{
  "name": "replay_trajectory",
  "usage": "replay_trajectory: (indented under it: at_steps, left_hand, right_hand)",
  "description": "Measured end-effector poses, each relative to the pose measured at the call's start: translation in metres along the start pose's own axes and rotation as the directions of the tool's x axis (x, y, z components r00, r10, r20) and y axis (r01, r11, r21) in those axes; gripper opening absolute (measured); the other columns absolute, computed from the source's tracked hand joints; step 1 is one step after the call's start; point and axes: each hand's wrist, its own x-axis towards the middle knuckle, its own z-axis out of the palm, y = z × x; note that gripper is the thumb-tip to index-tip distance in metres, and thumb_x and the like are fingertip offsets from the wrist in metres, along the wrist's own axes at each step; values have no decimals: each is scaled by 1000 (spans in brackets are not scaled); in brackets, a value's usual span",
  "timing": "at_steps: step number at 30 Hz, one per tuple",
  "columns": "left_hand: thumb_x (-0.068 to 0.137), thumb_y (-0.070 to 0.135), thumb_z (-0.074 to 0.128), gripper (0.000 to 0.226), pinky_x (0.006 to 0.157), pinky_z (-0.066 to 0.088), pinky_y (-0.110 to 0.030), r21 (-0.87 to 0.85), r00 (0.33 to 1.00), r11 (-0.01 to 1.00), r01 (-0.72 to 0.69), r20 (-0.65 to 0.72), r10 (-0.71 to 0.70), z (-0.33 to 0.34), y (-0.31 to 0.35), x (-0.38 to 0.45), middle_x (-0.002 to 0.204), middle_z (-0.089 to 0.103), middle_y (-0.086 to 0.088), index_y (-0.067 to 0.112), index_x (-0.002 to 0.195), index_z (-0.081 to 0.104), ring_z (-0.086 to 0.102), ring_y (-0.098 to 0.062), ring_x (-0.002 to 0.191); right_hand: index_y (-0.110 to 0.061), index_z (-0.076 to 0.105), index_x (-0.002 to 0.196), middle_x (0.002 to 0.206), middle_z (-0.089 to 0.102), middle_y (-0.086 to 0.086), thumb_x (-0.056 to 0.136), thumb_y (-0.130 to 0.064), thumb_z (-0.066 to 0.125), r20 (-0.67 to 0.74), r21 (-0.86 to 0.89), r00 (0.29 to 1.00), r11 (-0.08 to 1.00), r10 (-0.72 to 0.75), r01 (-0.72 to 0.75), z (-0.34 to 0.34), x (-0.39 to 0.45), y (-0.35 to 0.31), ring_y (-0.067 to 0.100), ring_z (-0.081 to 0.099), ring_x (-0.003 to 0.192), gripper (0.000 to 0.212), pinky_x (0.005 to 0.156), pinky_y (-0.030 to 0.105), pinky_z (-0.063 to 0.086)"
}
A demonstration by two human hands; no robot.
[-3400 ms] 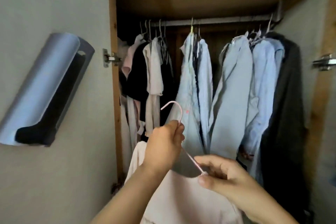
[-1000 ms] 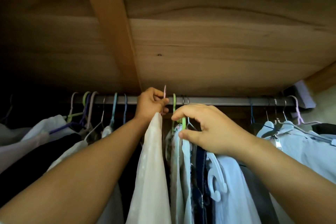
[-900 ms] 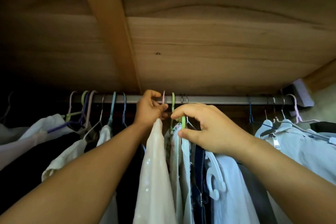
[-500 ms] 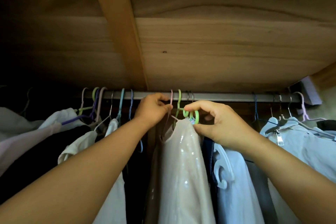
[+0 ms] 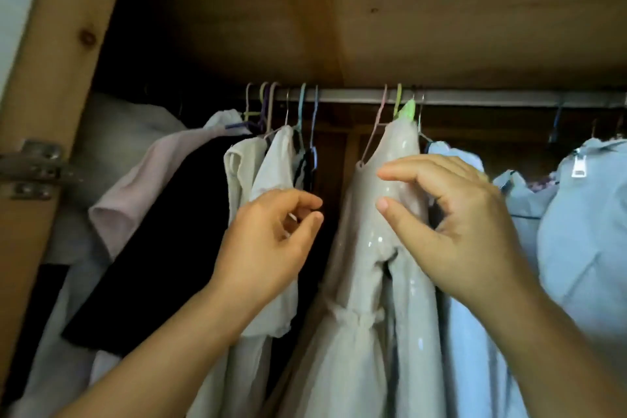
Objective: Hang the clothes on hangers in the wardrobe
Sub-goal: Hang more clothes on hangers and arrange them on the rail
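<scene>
A beige sequinned dress (image 5: 366, 268) hangs from the metal rail (image 5: 475, 97) on a thin pink hanger (image 5: 376, 125), beside a green hanger hook (image 5: 398, 100). My left hand (image 5: 268, 241) hovers just left of the dress, fingers loosely curled and holding nothing. My right hand (image 5: 451, 224) is in front of the dress's right shoulder, fingers spread, thumb and forefinger apart, gripping nothing.
Left of the dress hang white tops (image 5: 264, 173), a black garment (image 5: 169, 231) and a pink shirt (image 5: 142, 180) on coloured hangers. Pale blue shirts (image 5: 583, 231) fill the right side. The wardrobe's wooden frame with a metal hinge (image 5: 32, 168) stands at the left; a wooden shelf is overhead.
Both hands have let go of the hanger and dress top and dropped away from the rail. The dress now hangs by itself. The view has pulled back and down.
</scene>
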Motion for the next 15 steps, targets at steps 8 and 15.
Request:
replay_trajectory:
  at_steps: [8,15]
  left_hand:
    - [71,66,40,44,65,52,-29,367,933,900,235,173,-315,-92,-21,-174,77,66,19,40,102,58,62,1,71]
    - [68,70,13,66,67,44,-21,774,778,504,385,22,-628,-220,15,-345,91,61,17,40,108,55,60,-7,88]
  right_hand:
    - [-16,71,91,94,67,-7,81,-23,63,58,238,997,970,-57,42,56,-102,-96,13,59,92,14,92,48,39]
    - [-11,72,88,93,68,-1,83,-22,61,229,646,962,763,-149,-36,99,-195,-236,15,58,91,17,92,34,42]
